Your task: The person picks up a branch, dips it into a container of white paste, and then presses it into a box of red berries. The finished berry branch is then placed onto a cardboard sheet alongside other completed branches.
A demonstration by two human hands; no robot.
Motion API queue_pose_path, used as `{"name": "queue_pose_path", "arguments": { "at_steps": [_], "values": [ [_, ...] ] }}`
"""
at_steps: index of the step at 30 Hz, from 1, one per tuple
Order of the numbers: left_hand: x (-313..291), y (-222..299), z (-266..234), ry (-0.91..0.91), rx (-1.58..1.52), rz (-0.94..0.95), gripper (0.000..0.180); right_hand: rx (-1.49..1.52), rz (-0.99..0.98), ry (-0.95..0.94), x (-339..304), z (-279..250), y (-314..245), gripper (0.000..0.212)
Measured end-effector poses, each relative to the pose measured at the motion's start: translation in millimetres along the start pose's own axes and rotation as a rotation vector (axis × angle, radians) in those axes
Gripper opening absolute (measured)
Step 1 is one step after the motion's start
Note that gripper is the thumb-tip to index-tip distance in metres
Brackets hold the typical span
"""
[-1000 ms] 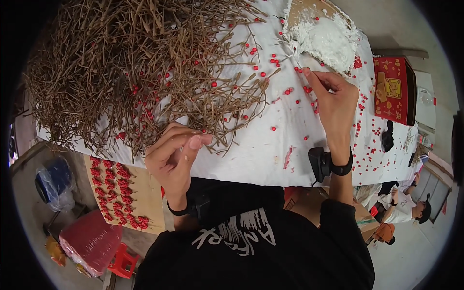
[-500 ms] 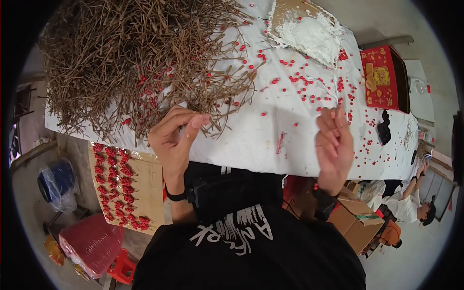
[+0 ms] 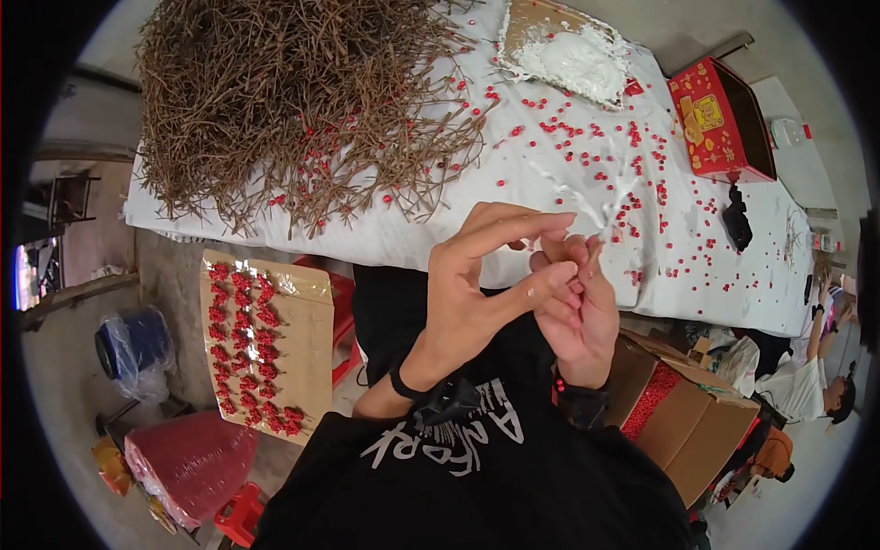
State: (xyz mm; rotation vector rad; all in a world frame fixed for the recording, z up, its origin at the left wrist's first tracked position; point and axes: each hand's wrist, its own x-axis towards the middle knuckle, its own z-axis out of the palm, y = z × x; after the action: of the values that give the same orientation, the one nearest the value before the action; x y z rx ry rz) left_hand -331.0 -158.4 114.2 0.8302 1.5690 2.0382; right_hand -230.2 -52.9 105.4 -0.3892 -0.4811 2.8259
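My left hand (image 3: pixel 477 275) is beside my right, just off the near edge of the table. Its thumb and forefinger curve around the right fingertips with a gap between them; nothing I can make out is held there. My right hand (image 3: pixel 579 316) is closed, palm toward me, fingertips pinched. From them a blurred thin whitish strand (image 3: pixel 609 213) leads up and away. Red berry-like beads (image 3: pixel 632 137) lie scattered over the white-covered table (image 3: pixel 513 192). Beyond them, white paste (image 3: pixel 577 62) is heaped on a brown board (image 3: pixel 536 18).
A big pile of brown twigs (image 3: pixel 284 101) covers the table's left. At right are a red box (image 3: pixel 710 119) and a black cloth-like item (image 3: pixel 736 220). Red bead clusters line a cardboard sheet (image 3: pixel 307 357) at lower left. A carton (image 3: pixel 687 422) stands right of me; another person (image 3: pixel 797 394) is beyond.
My left hand has moved right and opened its pinch, meeting my right hand. The right hand has drawn back from the paste side, toward me and slightly left. The view has shifted.
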Motion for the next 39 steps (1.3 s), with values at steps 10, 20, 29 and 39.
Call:
{"name": "queue_pose_path", "arguments": {
  "at_steps": [10, 20, 29, 39],
  "values": [
    [10.4, 4.8, 17.9, -0.01, 0.009, -0.105, 0.022, 0.038, -0.013, 0.147, 0.8, -0.8, 1.1, 0.023],
    [64.0, -17.6, 21.0, 0.102, 0.147, 0.02, 0.014, -0.318, -0.072, 0.287, 43.2, -12.7, -29.2, 0.026],
    [164.6, -3.6, -28.3, 0.059, 0.439, -0.181, 0.017, -1.473, -0.646, 0.833, 43.1, -74.4, -82.9, 0.019],
    [247.9, -74.2, -43.7, -0.181, 1.04, -0.005, 0.019, -1.395, -0.577, 0.824, 43.7, -91.4, -85.9, 0.015]
  ]
}}
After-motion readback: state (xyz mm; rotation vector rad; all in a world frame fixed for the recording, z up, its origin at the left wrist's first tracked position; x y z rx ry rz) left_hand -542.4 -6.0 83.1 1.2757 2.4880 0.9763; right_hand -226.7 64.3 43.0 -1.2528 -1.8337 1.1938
